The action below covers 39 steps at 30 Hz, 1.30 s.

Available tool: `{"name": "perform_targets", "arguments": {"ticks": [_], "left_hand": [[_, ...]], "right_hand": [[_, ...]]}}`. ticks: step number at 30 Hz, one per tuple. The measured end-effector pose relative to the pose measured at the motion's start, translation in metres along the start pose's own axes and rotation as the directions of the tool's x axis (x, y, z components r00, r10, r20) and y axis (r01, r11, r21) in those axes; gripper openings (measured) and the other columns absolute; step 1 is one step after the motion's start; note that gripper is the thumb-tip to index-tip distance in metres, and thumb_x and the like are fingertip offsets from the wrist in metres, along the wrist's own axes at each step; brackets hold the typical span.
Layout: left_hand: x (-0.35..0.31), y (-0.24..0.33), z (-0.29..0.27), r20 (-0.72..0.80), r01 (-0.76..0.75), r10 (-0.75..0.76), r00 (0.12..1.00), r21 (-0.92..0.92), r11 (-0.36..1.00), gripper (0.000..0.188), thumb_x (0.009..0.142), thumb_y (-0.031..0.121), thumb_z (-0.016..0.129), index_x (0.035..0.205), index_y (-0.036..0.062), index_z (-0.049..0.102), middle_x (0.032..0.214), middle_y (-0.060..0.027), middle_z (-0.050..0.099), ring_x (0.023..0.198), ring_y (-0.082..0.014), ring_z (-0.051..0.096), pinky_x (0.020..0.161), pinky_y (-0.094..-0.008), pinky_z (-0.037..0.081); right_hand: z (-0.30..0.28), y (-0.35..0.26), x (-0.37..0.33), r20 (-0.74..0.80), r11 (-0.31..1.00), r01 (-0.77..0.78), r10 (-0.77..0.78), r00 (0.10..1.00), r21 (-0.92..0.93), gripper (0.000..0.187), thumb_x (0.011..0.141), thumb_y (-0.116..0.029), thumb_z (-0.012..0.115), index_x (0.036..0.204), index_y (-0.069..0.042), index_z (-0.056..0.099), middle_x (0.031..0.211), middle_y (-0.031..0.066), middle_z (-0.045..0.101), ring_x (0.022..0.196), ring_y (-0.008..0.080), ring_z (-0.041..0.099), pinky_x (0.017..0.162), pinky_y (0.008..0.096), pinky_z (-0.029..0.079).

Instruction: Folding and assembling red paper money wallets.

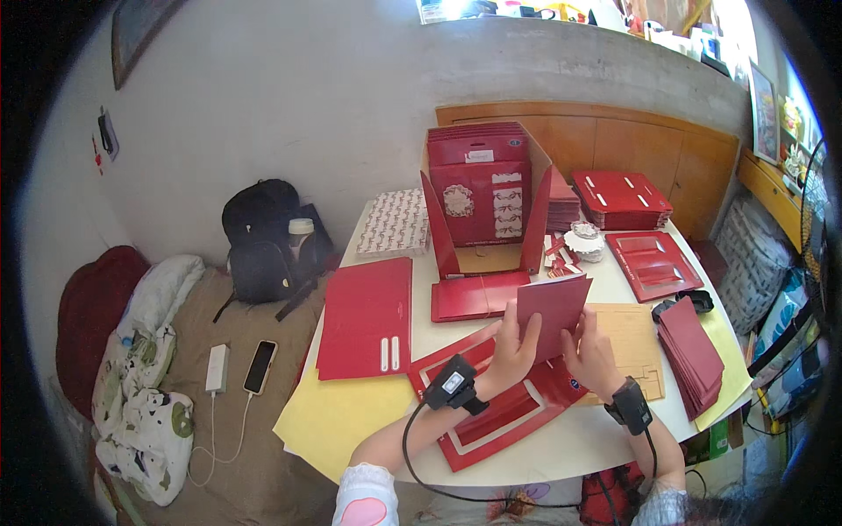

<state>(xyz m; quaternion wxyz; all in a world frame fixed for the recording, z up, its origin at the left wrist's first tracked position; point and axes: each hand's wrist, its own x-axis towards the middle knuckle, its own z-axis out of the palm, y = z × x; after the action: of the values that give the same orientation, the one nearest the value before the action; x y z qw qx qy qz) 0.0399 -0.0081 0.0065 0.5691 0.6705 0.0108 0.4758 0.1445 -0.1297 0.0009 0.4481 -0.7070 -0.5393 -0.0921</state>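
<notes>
Between both hands, above the near middle of the table, I hold a dark red folded card (553,311) upright, with a thin pale edge along its top. My left hand (510,352) grips its left side, thumb across the front. On the lower right side, my right hand (594,358) has its fingers closed against the card. Beneath my hands lies a flat red cardboard piece (491,425) with pale-bordered cut-outs. A tan board (627,337) lies just beyond my right hand. Dark bands with small devices and cables sit on both wrists.
A red open box (478,197) with upright printed sheets stands at the back. Red sheets (367,316) lie left, a red stack (621,197) back right, dark red cards (690,359) right. A backpack (263,241) and a phone (260,366) rest on the bed.
</notes>
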Motion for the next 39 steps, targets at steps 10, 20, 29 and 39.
{"name": "perform_targets", "arguments": {"ticks": [10, 20, 29, 39], "left_hand": [[-0.002, -0.014, -0.011, 0.132, 0.002, -0.02, 0.991, 0.133, 0.991, 0.042, 0.09, 0.001, 0.056, 0.129, -0.0057, 0.041, 0.116, -0.0157, 0.06, 0.107, -0.0186, 0.056, 0.093, -0.032, 0.044], [0.028, -0.018, -0.042, 0.252, 0.401, -0.427, 0.869, 0.149, 0.904, 0.031, 0.095, 0.014, 0.052, 0.121, -0.0012, 0.049, 0.108, -0.0119, 0.061, 0.103, -0.0192, 0.056, 0.09, -0.0323, 0.045], [0.041, -0.06, -0.136, 0.448, -0.317, -0.185, 0.875, 0.818, 0.479, 0.056, 0.085, 0.03, 0.063, 0.132, 0.0054, 0.047, 0.137, -0.0173, 0.043, 0.127, -0.0363, 0.039, 0.106, -0.0471, 0.029], [0.045, -0.045, -0.133, 0.511, -0.436, -0.191, 0.838, 0.837, 0.331, 0.057, 0.081, 0.037, 0.067, 0.133, 0.018, 0.051, 0.132, -0.0175, 0.045, 0.122, -0.0351, 0.041, 0.102, -0.0489, 0.03]], "right_hand": [[0.007, 0.011, -0.002, 0.038, 0.988, -0.073, 0.069, 0.997, 0.138, 0.045, 0.087, 0.001, 0.055, 0.124, 0.001, 0.031, 0.081, 0.0194, 0.059, 0.062, 0.0312, 0.06, 0.053, 0.039, 0.045], [0.003, 0.028, 0.003, 0.148, 0.787, -0.282, 0.241, 0.959, 0.548, 0.027, 0.09, 0.001, 0.054, 0.116, 0.004, 0.045, 0.094, 0.0131, 0.067, 0.08, 0.013, 0.064, 0.066, 0.0254, 0.05], [0.006, 0.029, -0.002, 0.201, 0.752, -0.41, 0.359, 0.911, 0.516, 0.025, 0.09, 0.001, 0.054, 0.113, 0.005, 0.046, 0.1, 0.0157, 0.067, 0.086, 0.0163, 0.066, 0.072, 0.0267, 0.053], [0.008, 0.032, -0.008, 0.163, 0.789, -0.374, 0.338, 0.927, 0.488, 0.026, 0.089, -0.001, 0.056, 0.113, 0.006, 0.046, 0.101, 0.0185, 0.067, 0.09, 0.0188, 0.066, 0.075, 0.0275, 0.052]]}}
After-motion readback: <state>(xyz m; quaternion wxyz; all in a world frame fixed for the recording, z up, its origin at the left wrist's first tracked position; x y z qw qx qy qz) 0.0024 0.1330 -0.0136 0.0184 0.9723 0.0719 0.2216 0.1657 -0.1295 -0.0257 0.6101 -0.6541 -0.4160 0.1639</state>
